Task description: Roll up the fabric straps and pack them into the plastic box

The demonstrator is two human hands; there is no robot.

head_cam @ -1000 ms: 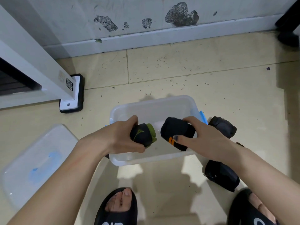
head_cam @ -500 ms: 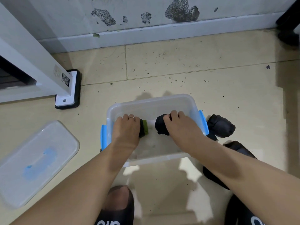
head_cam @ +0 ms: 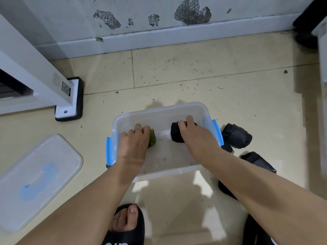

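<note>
Head view, looking straight down: both my hands are inside the clear plastic box (head_cam: 184, 106) on the tiled floor. My left hand (head_cam: 134, 145) is down on the left side of the box, fingers curled over the green-edged rolled strap (head_cam: 152, 137), which shows only as a green sliver poking out past my knuckles. There's a ring on one finger. My right hand (head_cam: 196, 137) is on the right side, fingers wrapped over the top of the black rolled strap (head_cam: 175, 134), holding it low in the box near the far right corner. The two rolls sit apart, with bare box floor between them.

The blue clips (head_cam: 109, 150) on the box ends are flipped out. Outside the box, just past its right wall, another black roll (head_cam: 237, 136) lies on the floor, and nearer me a second dark bundle (head_cam: 260, 163) sits partly hidden under my right forearm. The box lid (head_cam: 37, 179), clear with a blue handle patch, lies flat off to the left, well apart from the box. My black sandal (head_cam: 126, 227) shows at the bottom edge. A white furniture leg on a black-rimmed foot (head_cam: 69, 101) stands upper left.
</note>
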